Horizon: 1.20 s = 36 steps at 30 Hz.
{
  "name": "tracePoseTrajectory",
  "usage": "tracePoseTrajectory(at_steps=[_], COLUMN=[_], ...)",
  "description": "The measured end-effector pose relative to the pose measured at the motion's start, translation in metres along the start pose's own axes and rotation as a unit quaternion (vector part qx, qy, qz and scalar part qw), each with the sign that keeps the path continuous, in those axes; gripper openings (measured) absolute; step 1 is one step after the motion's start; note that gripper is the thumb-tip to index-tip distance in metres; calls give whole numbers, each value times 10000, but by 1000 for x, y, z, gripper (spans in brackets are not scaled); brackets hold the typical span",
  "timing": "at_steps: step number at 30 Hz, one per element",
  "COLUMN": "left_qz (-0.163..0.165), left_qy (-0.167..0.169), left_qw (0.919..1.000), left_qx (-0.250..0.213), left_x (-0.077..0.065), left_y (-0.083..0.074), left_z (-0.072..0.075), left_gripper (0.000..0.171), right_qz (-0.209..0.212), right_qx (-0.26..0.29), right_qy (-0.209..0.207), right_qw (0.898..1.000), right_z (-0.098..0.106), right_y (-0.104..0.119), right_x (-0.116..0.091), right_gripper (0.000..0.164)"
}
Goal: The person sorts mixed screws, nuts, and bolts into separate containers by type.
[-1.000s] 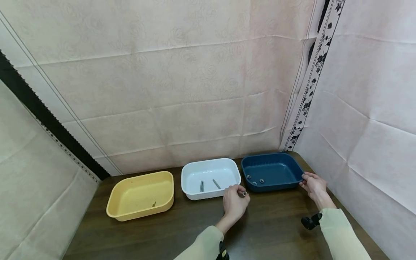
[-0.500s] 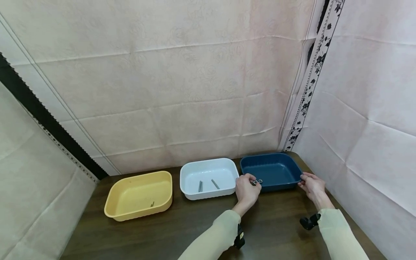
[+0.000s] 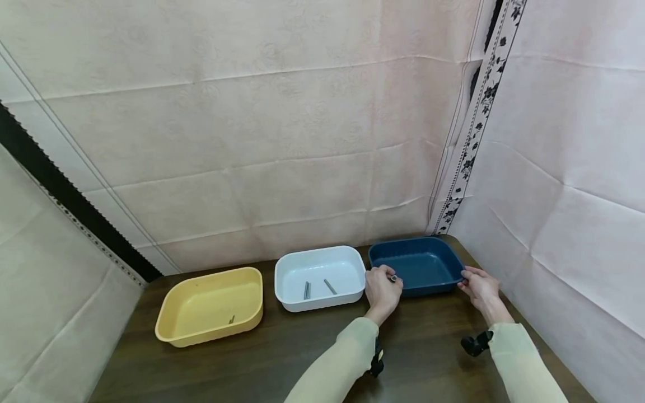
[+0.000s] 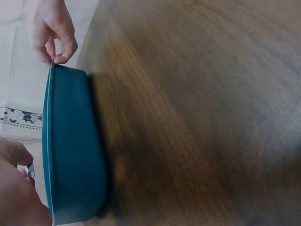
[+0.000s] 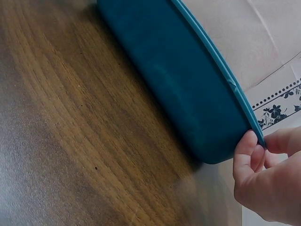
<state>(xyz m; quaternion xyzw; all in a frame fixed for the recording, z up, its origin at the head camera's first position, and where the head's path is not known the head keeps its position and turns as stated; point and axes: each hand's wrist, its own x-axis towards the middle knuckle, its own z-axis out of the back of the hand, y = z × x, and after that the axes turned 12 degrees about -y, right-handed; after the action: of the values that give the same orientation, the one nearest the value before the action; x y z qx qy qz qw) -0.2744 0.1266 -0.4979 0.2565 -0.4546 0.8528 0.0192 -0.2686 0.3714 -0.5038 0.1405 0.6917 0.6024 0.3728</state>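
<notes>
My left hand is over the near left corner of a dark blue plastic tray. Between its thumb and fingers it pinches a small metal nut, mostly covered by the fingers. At the tray's near right corner, my right hand grips the rim, with the thumb and fingertips on either side of it in the right wrist view. The left part of the tray's inside is hidden behind my left hand.
A white tray with several thin metal rods stands left of the blue one. Further left, a yellow tray contains small metal pins. All stand on a brown wooden table, with pale cloth hanging behind.
My left hand has moved right with the nut, from beside the white tray to over the blue tray's left corner. Nuts visible there earlier are now hidden. My right hand keeps its grip.
</notes>
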Motion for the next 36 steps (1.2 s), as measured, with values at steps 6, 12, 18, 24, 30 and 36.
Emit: tracePoseTrajectory(at_steps=[6,12,18,24,30,36], left_qz=[-45,-62,15,-78,-353,-506], left_qy=[-127,-139,-94,-275,-581,-654], left_qw=[9996,9997,10000,9994,9969,9962], left_qx=[234,172,15,-178,-397,-275], left_x=[2,2,1,2,0,7], left_y=[7,9,11,18,32,50], left_z=[1,2,4,15,41,89], left_gripper=[13,15,19,16,13,13], right_qz=[-41,-82,-90,-21,-25,69], right_qx=[17,-48,-144,-150,-185,-187], right_qy=[63,63,48,101,38,-219], right_qw=[10000,9999,9998,9998,9998,9996], right_z=[-5,-8,-9,-11,-10,-5], right_y=[-3,-1,0,1,3,6], right_x=[-2,-2,-2,0,3,4], right_gripper=[40,41,42,43,43,38])
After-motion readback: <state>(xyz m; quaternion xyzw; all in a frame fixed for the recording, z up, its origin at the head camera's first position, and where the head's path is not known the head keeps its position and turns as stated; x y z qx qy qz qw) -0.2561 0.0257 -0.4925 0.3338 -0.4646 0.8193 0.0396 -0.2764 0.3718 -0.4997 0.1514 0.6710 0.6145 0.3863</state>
